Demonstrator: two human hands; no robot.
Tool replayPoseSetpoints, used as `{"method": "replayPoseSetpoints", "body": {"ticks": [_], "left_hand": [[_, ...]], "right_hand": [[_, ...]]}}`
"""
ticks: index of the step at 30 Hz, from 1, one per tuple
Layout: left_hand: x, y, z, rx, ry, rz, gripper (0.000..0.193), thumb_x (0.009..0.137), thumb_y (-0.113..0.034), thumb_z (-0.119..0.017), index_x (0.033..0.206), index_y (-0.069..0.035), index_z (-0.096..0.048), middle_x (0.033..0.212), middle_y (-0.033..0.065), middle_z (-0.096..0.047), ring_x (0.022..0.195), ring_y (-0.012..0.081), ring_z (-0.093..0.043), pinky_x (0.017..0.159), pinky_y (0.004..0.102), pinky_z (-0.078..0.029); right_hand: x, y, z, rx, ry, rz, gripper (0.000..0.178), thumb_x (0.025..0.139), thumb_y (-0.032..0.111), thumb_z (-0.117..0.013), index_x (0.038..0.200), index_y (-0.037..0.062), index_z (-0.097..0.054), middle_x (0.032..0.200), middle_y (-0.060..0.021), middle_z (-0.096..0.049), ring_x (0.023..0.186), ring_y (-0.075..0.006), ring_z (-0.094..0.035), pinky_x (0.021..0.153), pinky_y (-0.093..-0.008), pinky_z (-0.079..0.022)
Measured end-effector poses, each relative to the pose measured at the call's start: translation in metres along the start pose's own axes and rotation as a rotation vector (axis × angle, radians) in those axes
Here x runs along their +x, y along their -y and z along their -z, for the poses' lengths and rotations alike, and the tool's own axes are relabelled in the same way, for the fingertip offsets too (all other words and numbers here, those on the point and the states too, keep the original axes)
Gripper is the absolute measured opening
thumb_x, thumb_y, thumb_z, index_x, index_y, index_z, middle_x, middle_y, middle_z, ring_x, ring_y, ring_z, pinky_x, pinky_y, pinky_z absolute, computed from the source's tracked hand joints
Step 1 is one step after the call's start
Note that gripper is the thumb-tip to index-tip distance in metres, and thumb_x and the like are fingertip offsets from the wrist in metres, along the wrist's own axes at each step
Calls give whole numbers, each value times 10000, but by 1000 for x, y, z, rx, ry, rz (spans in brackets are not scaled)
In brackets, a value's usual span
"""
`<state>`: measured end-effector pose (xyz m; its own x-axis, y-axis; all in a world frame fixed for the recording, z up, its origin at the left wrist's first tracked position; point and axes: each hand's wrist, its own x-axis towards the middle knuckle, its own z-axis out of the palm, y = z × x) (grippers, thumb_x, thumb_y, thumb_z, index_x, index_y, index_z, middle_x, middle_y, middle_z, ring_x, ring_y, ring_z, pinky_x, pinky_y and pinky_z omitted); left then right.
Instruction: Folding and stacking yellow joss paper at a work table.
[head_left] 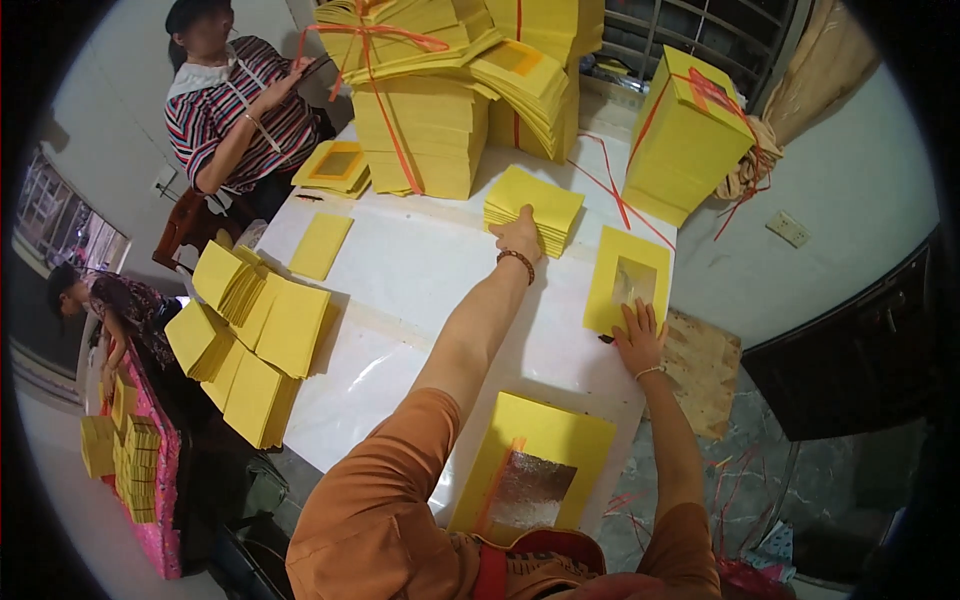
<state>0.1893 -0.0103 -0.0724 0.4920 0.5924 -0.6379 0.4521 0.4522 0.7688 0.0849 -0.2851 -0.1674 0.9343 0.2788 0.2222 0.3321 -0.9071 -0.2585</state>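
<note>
My left hand [517,234] reaches to the far side of the table and grips the near edge of a small stack of yellow paper [550,200], index finger lying on top. To the right, my right hand [640,340] rests with spread fingers on the lower edge of a yellow sheet [604,275] bearing a silver foil rectangle. Close to my body lies a larger pile of yellow paper [560,415] with a silver foil patch on top. Beside the fingers of my right hand is a small dark object [606,339], too small to make out.
Tall yellow paper bundles [420,135] tied with red string stand at the back; another bundle [665,140] is at the back right. Fanned yellow stacks [285,325] lie on the white table [390,250] at left. One person [240,110] sits far left, another [125,305] works at a pink-covered table.
</note>
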Motion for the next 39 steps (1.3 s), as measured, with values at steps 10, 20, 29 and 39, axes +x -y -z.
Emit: {"method": "replayPoseSetpoints", "body": {"ticks": [10,20,29,39], "left_hand": [[-7,-16,13,-81,99,75,1137,637,-525,-709,1429,-177,28,1435,135,-204,1262,354,-288,890,582,-390],[11,-7,34,-184,70,-7,989,708,-461,-657,1426,-177,-39,1416,156,-268,1241,330,-344,928,568,-343],[-47,63,173,-163,527,-118,536,866,-398,-487,1292,-106,-345,1140,67,-477,948,180,-525,723,361,-440],[-150,149,280,-3,641,-186,461,922,-448,-407,1199,-90,-500,1110,24,-525,1060,125,-463,883,304,-382]], "right_hand": [[6,7,10,162,102,-26,595,813,457,-516,1338,214,-383,1470,-40,-198,1359,-233,-155,1030,-590,-18],[7,16,39,254,88,-142,648,797,392,-585,1361,195,-336,1476,-81,-173,1363,-253,-146,1016,-616,-25],[-124,51,84,1400,178,-233,603,923,427,-386,1410,115,-215,1442,-77,-246,1295,-236,-293,1036,-371,-249],[-211,115,91,1500,104,-234,609,946,416,-293,1431,96,-110,1481,-108,-137,1359,-270,-145,1085,-416,-150]]}}
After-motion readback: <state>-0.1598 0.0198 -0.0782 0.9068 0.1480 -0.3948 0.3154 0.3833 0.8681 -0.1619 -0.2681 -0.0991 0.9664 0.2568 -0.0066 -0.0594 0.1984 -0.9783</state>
